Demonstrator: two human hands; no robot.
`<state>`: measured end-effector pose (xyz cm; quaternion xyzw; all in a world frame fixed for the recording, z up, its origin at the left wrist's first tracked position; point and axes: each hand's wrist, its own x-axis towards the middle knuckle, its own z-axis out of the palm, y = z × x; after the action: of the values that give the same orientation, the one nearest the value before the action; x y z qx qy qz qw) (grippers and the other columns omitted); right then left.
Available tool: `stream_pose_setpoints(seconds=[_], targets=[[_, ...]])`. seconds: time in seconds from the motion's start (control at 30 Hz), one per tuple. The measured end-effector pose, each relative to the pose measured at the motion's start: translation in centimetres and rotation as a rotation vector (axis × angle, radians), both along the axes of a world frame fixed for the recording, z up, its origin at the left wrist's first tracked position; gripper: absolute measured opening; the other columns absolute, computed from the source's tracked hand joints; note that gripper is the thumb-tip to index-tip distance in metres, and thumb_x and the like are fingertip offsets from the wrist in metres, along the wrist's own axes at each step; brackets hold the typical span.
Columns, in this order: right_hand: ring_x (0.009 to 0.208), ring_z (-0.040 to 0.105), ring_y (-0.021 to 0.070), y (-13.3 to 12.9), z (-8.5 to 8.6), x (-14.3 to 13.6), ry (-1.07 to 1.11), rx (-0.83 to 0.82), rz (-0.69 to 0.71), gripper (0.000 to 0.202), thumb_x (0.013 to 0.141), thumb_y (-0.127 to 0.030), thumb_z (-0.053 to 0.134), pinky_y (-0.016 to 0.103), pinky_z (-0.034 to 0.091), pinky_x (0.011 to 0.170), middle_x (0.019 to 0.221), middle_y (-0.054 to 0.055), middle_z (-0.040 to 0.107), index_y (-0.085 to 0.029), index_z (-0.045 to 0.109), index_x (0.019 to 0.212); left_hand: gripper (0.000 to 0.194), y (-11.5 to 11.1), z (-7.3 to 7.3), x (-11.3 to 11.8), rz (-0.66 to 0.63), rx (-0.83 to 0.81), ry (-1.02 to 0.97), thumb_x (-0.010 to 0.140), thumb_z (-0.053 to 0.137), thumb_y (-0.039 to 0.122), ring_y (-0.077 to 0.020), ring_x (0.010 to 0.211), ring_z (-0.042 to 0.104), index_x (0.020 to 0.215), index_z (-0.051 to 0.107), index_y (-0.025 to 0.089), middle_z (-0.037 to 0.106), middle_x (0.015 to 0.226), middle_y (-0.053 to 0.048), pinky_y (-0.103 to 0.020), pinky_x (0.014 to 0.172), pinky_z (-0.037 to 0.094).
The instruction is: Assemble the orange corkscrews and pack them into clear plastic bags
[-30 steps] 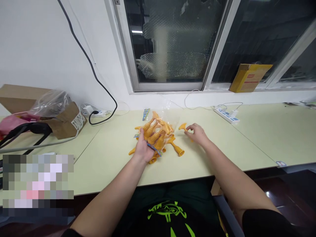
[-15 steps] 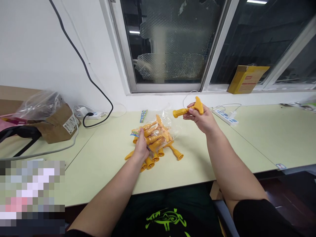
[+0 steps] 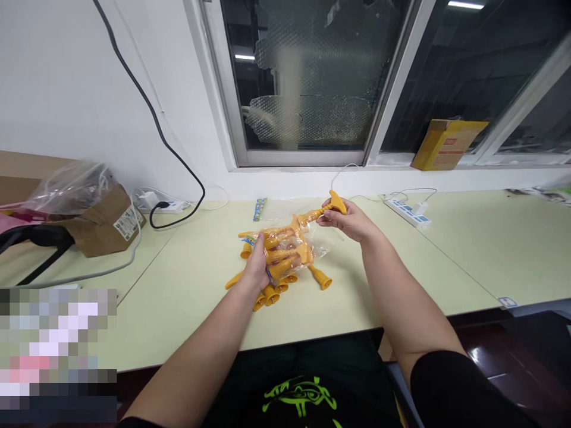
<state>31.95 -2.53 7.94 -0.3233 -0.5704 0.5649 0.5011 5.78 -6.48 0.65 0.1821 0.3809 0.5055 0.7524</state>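
My left hand (image 3: 256, 264) is closed around the near left side of a clear plastic bag (image 3: 319, 252) with a coloured printed header. Inside the bag lie several yellow hammer-shaped plastic pieces (image 3: 281, 255). My right hand (image 3: 345, 220) pinches another yellow hammer-shaped piece (image 3: 338, 203) near its curved head. The fluted end of that piece points left, at the bag's far right side, and seems to be within the film. More loose yellow pieces (image 3: 270, 294) with flared, hollow ends lie on the table under and in front of the bag. One loose piece (image 3: 322, 278) sits at the right.
Behind the held bag, a second clear bag with a coloured header (image 3: 259, 209) lies flat on the pale table (image 3: 187, 309). Power strips (image 3: 408, 213) with cables stand near the wall. At left are a brown cardboard box (image 3: 107, 223) and a black-framed object (image 3: 38, 244).
My right hand has moved left and slightly down, bringing its yellow piece from the air beside the bag to the bag. My left hand keeps its hold on the bag.
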Motion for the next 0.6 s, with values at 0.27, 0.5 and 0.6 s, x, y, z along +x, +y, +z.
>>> stream_pose_setpoints(seconds=[0.27,0.5,0.6], targets=[[0.075,0.076,0.0163,0.1,-0.3,-0.9,0.055,-0.182,-0.085,0.030,0.089,-0.044,0.076,0.032,0.065,0.080,0.088,0.005,0.073,-0.020,0.061,0.094,0.072,-0.4,0.1,0.5,-0.078,0.054,0.077,0.095,0.041,0.075,-0.0381,0.098,0.076,0.122,0.069,0.014,0.074,0.115,-0.022,-0.054,0.081,0.062],[0.071,0.076,0.0163,-0.4,0.2,-2.1,0.020,-0.196,-0.212,0.013,0.094,-0.023,0.066,0.030,0.066,0.073,0.079,0.004,0.074,-0.022,0.053,0.096,0.064,-0.5,0.0,0.6,-0.033,0.087,0.034,0.096,0.047,0.071,-0.0366,0.102,0.076,0.122,0.069,0.017,0.075,0.115,-0.021,-0.052,0.083,0.063],[0.070,0.077,0.0186,-0.7,0.8,-2.2,0.045,-0.272,-0.239,0.017,0.091,-0.015,0.062,0.032,0.067,0.072,0.076,0.005,0.075,-0.022,0.049,0.097,0.051,-0.4,-0.2,0.7,0.061,0.098,0.068,0.094,0.059,0.063,-0.0341,0.087,0.078,0.118,0.068,0.019,0.078,0.098,-0.015,-0.049,0.073,0.064]])
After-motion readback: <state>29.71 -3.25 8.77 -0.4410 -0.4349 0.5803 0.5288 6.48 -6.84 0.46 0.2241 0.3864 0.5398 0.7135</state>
